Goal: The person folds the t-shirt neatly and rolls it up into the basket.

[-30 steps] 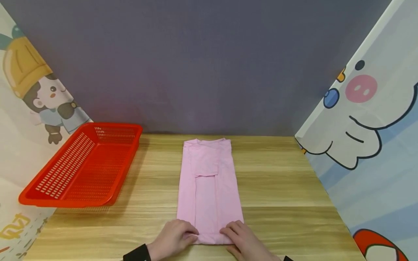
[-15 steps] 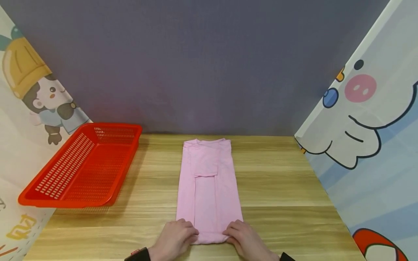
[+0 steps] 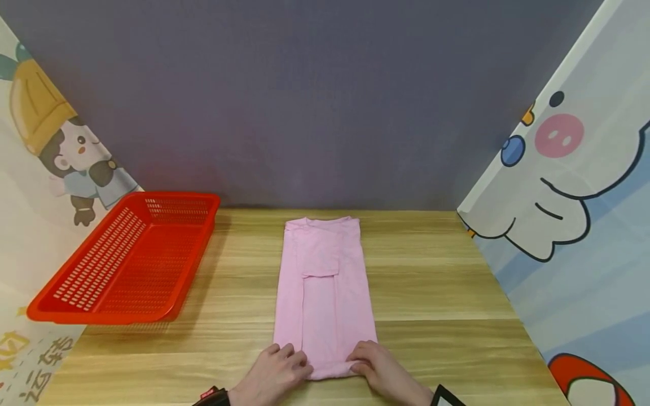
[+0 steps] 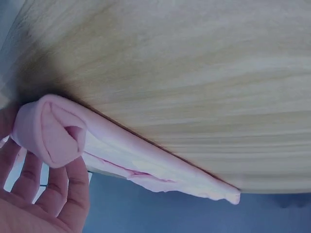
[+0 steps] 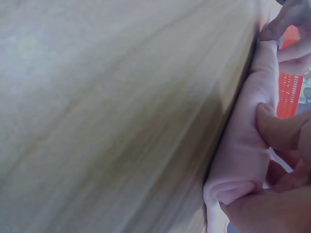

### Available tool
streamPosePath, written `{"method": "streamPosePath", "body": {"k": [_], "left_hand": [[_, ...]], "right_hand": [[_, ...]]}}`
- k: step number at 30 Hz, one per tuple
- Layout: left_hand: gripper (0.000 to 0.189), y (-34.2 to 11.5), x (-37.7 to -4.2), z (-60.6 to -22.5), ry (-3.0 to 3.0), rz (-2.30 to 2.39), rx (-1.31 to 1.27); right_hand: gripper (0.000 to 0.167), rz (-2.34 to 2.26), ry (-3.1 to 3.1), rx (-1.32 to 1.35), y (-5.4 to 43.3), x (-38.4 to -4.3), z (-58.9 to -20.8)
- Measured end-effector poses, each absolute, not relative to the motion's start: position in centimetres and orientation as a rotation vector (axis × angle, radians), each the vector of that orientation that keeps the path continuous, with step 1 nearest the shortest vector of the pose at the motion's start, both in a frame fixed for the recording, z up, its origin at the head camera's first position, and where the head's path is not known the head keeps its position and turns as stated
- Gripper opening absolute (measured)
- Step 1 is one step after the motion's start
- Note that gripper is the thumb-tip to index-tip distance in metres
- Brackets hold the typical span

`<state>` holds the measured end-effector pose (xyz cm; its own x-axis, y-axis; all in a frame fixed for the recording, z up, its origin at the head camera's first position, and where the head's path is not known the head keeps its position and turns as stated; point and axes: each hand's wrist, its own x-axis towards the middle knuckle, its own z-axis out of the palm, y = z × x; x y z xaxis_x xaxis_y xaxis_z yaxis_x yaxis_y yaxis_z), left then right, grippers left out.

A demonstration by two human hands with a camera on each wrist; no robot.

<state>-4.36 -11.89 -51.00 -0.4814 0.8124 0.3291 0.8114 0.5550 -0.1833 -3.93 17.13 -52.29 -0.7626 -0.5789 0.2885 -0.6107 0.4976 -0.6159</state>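
Observation:
A pink shirt (image 3: 320, 304) lies folded into a long strip on the wooden table, collar at the far end, a squarish flap over its upper half. Its near end is turned up into a thick roll (image 4: 58, 131), whose layered spiral shows in the left wrist view. My left hand (image 3: 278, 369) holds the left end of that roll, fingers on its far side. At the right end my right hand (image 3: 381, 369) grips the roll; in the right wrist view its thumb presses the near face and its other fingers (image 5: 286, 199) lie around the end. Both hands partly hide the roll.
A red slotted plastic basket (image 3: 152, 265) stands at the left of the table (image 3: 431, 282). A dark grey panel (image 3: 330, 101) rises behind, and cartoon-printed sheets (image 3: 574, 186) flank both sides.
My left hand has shifted its hold slightly, its thumb now hidden in the head view. My right hand's fingers have drawn in at the roll. The shirt's far end and the basket stay put.

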Motion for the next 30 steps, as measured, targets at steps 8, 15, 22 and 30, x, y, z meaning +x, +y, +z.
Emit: {"method": "streamPosePath", "body": {"k": [8,15,22,30], "left_hand": [[0.010,-11.6,-4.6,-51.2,-2.756,-0.447,-1.094],[0.006,-11.6,-5.0,-51.5,-2.775,-0.692,-0.949],[0.006,-11.6,-5.5,-50.7,-2.979,-0.911,-0.779],[0.007,-11.5,-5.4,-50.5,-2.998,-0.925,-0.767]], "right_hand": [[0.009,1.096,-2.727,1.066,17.3,-3.8,-52.1],[0.048,0.674,-2.657,1.083,17.1,-2.8,-52.3],[0.038,0.458,-2.470,1.091,16.9,-3.0,-52.8],[0.026,0.698,-2.460,1.103,16.9,-2.9,-53.1]]}}
